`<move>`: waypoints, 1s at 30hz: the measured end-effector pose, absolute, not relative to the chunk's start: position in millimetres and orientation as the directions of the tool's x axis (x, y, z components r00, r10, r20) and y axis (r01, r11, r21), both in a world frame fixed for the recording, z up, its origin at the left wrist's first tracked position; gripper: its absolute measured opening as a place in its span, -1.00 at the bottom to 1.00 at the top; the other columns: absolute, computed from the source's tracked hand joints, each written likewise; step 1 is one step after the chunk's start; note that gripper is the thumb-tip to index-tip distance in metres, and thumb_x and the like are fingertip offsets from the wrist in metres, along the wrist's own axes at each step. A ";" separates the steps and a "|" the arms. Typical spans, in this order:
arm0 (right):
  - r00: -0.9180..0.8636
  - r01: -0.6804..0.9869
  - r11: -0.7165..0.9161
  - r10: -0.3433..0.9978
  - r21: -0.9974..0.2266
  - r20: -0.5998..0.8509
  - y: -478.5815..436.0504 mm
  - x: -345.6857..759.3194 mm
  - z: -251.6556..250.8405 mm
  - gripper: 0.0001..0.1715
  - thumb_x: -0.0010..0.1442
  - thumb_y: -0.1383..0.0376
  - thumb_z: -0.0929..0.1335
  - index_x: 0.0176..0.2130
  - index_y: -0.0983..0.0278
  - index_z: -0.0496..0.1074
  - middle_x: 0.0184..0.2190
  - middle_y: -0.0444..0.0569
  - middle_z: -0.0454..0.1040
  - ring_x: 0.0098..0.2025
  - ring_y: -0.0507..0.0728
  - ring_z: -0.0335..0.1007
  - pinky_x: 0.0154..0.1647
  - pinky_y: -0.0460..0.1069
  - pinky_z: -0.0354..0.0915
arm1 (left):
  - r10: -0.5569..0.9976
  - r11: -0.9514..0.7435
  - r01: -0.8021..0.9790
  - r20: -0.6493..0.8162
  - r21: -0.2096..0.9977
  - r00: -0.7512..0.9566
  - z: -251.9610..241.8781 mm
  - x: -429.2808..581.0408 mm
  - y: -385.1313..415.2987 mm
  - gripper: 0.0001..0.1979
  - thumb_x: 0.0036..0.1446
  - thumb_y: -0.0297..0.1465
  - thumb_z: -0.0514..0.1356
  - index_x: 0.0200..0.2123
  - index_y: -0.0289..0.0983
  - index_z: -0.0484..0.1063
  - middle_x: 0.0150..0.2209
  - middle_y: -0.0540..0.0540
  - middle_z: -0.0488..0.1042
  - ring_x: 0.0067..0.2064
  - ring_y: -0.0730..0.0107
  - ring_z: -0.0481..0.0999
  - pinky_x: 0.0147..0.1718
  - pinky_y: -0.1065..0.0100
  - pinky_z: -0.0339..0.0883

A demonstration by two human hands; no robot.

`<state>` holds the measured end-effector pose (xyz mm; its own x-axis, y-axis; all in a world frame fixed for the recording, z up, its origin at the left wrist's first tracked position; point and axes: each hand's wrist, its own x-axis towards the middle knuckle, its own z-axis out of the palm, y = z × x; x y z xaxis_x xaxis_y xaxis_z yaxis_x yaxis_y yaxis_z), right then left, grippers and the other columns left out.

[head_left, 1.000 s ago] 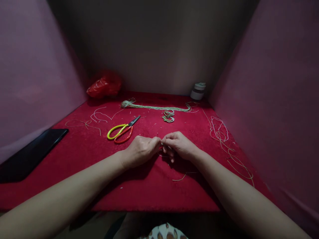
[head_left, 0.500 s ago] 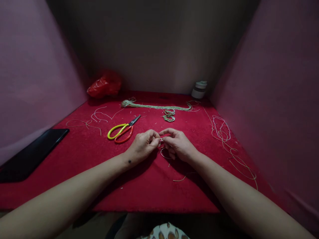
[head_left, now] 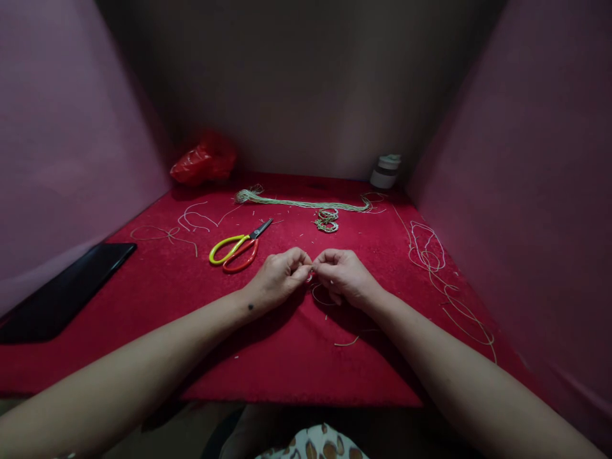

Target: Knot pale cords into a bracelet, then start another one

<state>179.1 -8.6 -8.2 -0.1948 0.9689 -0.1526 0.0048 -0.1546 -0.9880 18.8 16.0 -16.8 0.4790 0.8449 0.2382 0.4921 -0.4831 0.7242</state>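
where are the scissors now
In the head view, the scissors lie left of centre on the red cloth, beyond the left hand, nearer than the cord bundle.

A red cloth covers the tabletop (head_left: 272,363). Along its far side lie a red plastic bag (head_left: 204,160), a long bundle of pale cords (head_left: 306,204) and a white, dark-banded jar (head_left: 384,176). Small coiled braids (head_left: 327,223) lie just in front of the bundle. Scissors (head_left: 251,238) with yellow and red handles rest left of centre, a flat black object (head_left: 71,293) at the left edge, and loose tangled cords (head_left: 448,289) at the right.
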 end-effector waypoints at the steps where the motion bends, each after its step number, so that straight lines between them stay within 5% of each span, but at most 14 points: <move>1: -0.188 -0.012 -0.156 0.971 -0.988 -0.151 -8.1 179.3 -9.0 -0.88 -0.05 0.33 0.30 -0.55 0.28 0.23 -0.80 -0.32 0.14 -0.86 -0.12 -0.06 -0.90 -0.19 -0.06 | 0.847 -0.468 0.476 0.224 0.744 0.482 -16.6 18.8 16.7 -0.86 0.12 -0.37 0.06 -0.38 -0.32 0.34 -0.57 0.07 0.32 -0.54 0.58 0.24 -0.54 0.52 0.13; 8: -0.156 -0.195 -0.166 0.978 -0.967 -0.136 -5.9 181.1 -12.0 -0.90 -0.07 0.33 0.31 -0.48 0.27 0.24 -0.81 -0.33 0.14 -0.84 -0.12 -0.14 -0.90 -0.19 -0.07 | 0.840 -0.255 0.360 0.021 0.898 0.542 -14.9 20.2 18.7 -0.79 0.08 -0.27 0.14 -0.32 -0.32 0.32 -0.50 0.05 0.36 -0.46 0.52 0.33 -0.48 0.49 0.20; 18: -0.157 -0.281 -0.208 0.973 -0.937 -0.169 -5.1 177.3 -13.5 -0.85 -0.07 0.32 0.29 -0.40 0.24 0.19 -0.77 -0.34 0.19 -0.84 -0.12 -0.14 -0.87 -0.20 -0.06 | 0.793 -0.478 0.504 0.105 0.719 0.600 -7.3 22.6 11.1 -0.84 0.09 -0.39 0.09 -0.48 -0.33 0.35 -0.57 0.06 0.31 -0.51 0.57 0.24 -0.52 0.52 0.10; 24: -0.180 -0.259 -0.192 0.973 -0.947 -0.148 -5.2 175.2 -13.3 -0.85 -0.03 0.32 0.30 -0.38 0.24 0.20 -0.74 -0.32 0.22 -0.82 -0.12 -0.10 -0.86 -0.21 -0.06 | 0.776 0.069 0.352 -0.271 0.934 0.569 3.8 14.8 16.7 -0.75 0.07 -0.25 0.14 -0.28 -0.34 0.33 -0.55 -0.03 0.40 -0.61 0.49 0.36 -0.66 0.47 0.21; 27: -0.208 -0.262 -0.173 0.971 -0.949 -0.119 -5.8 171.3 -13.1 -0.83 -0.01 0.29 0.31 -0.37 0.24 0.20 -0.72 -0.31 0.25 -0.81 -0.12 -0.07 -0.85 -0.20 -0.05 | 0.738 0.234 0.130 -0.263 0.963 0.621 4.1 13.9 19.2 -0.77 0.07 -0.30 0.15 -0.34 -0.39 0.37 -0.43 -0.17 0.45 -0.50 0.43 0.45 -0.58 0.42 0.32; 30: -0.210 -0.246 -0.176 0.970 -0.953 -0.125 -6.2 166.8 -11.7 -0.82 -0.02 0.28 0.32 -0.38 0.24 0.19 -0.71 -0.30 0.26 -0.82 -0.12 -0.07 -0.86 -0.20 -0.06 | 0.755 0.243 0.102 -0.254 0.965 0.605 0.8 15.6 20.1 -0.82 0.04 -0.35 0.14 -0.44 -0.39 0.37 -0.49 -0.10 0.39 -0.60 0.59 0.28 -0.68 0.50 0.14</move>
